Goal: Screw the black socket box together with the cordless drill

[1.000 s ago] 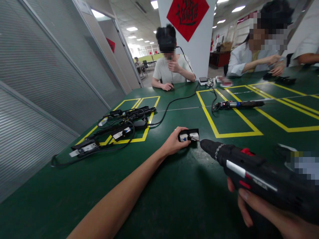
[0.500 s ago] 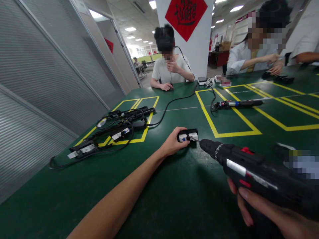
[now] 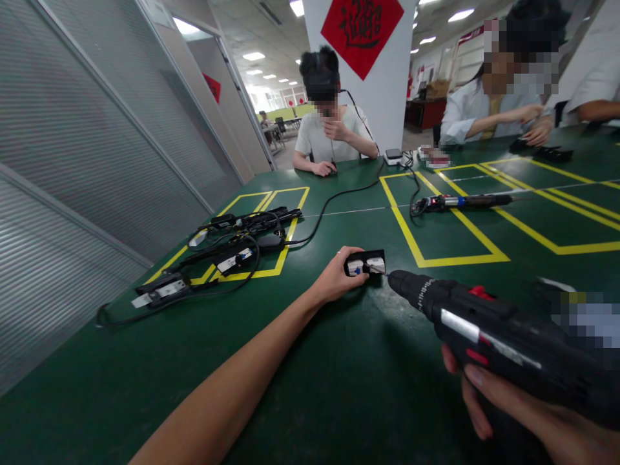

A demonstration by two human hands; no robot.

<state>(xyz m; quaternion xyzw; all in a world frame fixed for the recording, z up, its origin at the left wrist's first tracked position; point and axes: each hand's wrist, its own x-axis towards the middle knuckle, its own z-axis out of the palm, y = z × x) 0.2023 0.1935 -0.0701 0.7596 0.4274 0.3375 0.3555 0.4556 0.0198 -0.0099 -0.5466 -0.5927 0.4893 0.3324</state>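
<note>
My left hand [image 3: 341, 276] grips a small black casing with white parts inside [image 3: 374, 265], holding it on edge at the green table. Its thumb lies across the front and the fingers pass behind. In my right hand [image 3: 504, 400] is a black cordless drill [image 3: 489, 329] with red switches, pointed left and away. The drill's thin bit reaches to the white part inside the casing; whether it sits in a screw is too small to tell. Part of my right hand is hidden behind the drill's grip.
Black assemblies with cables [image 3: 237, 248] lie on the left of the green table [image 3: 310, 374], within yellow tape outlines [image 3: 462, 261]. A dark rod-like device [image 3: 465, 201] lies at the back right. A cable crosses the middle. Several people sit around the far side.
</note>
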